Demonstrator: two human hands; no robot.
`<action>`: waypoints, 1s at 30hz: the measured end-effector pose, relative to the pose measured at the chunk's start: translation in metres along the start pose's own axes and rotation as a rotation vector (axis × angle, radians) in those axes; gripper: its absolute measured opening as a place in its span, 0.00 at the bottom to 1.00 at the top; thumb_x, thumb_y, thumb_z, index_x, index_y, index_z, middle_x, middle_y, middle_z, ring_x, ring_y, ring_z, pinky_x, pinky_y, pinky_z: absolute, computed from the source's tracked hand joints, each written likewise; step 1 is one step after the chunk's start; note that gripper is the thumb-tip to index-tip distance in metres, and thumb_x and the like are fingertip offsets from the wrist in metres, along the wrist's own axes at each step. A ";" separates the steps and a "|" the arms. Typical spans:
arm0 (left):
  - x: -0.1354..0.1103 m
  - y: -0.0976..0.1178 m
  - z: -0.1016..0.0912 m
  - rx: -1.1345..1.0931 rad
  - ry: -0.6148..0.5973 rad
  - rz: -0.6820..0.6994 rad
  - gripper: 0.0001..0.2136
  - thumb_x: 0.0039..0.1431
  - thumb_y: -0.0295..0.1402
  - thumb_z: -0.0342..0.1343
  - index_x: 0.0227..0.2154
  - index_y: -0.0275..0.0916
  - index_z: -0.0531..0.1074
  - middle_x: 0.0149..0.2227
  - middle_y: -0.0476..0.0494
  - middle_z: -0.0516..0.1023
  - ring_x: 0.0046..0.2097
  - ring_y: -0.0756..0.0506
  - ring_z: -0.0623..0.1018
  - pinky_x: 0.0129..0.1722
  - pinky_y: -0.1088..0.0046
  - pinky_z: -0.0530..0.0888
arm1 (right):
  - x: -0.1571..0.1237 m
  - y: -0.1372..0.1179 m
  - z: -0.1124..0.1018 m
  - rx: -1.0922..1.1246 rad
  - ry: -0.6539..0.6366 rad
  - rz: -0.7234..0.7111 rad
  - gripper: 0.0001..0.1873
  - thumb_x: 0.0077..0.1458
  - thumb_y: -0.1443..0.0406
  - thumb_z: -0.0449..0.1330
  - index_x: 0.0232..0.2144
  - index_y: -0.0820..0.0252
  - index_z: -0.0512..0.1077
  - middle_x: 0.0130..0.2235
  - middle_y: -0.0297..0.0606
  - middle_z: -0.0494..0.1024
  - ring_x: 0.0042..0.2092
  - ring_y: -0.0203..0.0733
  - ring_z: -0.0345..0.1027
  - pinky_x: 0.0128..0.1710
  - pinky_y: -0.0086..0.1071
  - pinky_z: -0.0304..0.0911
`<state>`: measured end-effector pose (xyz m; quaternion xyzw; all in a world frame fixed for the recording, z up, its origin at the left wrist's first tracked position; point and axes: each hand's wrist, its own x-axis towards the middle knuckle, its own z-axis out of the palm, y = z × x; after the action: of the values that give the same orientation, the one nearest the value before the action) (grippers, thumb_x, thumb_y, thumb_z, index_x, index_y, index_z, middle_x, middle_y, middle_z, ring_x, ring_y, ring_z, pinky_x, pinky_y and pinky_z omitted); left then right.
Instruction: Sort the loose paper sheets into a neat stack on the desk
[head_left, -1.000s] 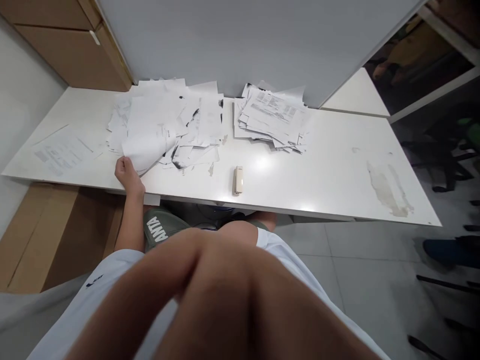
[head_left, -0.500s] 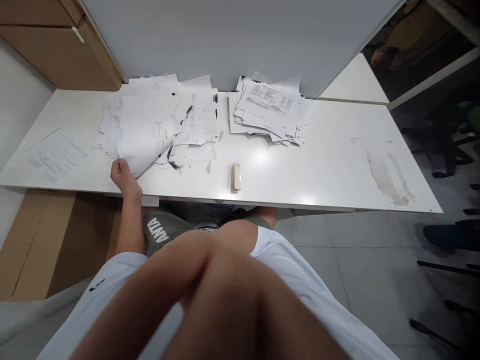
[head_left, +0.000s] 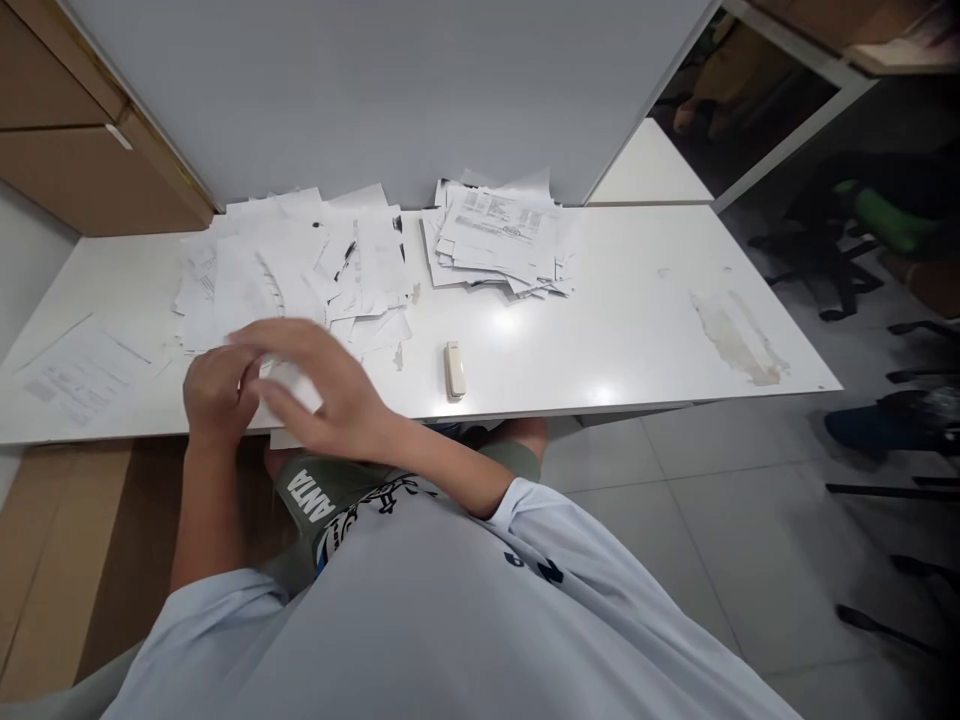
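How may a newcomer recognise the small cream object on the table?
Find the white table, then its right-hand paper stack. Below that stack in the picture, near the front edge, lies the cream object: a narrow block, not flat paper.

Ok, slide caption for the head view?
Left hand and right hand close together by loose papers on a white table.

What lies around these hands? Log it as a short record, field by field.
left hand: at the front of the left paper pile; grip unclear
right hand: fingers curved, close to the left hand; contact unclear
left paper pile: loose, overlapping sheets
right paper pile: printed sheet on top
cream object: possibly a stapler; on the white table, near its front edge
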<state>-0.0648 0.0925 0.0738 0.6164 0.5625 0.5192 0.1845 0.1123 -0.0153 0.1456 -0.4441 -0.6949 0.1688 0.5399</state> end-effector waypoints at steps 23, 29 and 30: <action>0.034 -0.020 -0.031 0.363 -0.195 0.967 0.06 0.59 0.32 0.56 0.36 0.43 0.77 0.46 0.43 0.78 0.56 0.39 0.72 0.59 0.53 0.64 | -0.036 0.156 0.040 0.348 0.267 0.403 0.26 0.56 0.57 0.57 0.56 0.56 0.64 0.58 0.42 0.68 0.59 0.46 0.61 0.60 0.40 0.57; 0.005 -0.041 -0.012 0.044 0.035 0.524 0.27 0.54 0.45 0.61 0.54 0.37 0.67 0.59 0.31 0.63 0.62 0.34 0.64 0.64 0.52 0.57 | -0.043 0.156 0.044 0.303 0.333 0.328 0.16 0.57 0.58 0.56 0.46 0.56 0.69 0.45 0.39 0.76 0.48 0.44 0.68 0.51 0.38 0.64; -0.002 -0.046 -0.005 -0.056 0.058 0.425 0.33 0.53 0.47 0.62 0.59 0.37 0.61 0.61 0.29 0.59 0.62 0.35 0.64 0.63 0.53 0.59 | -0.044 0.156 0.044 0.298 0.343 0.315 0.15 0.57 0.58 0.56 0.46 0.56 0.69 0.44 0.38 0.76 0.47 0.44 0.69 0.50 0.38 0.64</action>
<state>-0.0918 0.1026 0.0374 0.7005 0.4103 0.5794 0.0720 0.1412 0.0458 -0.0082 -0.4844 -0.4834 0.2734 0.6760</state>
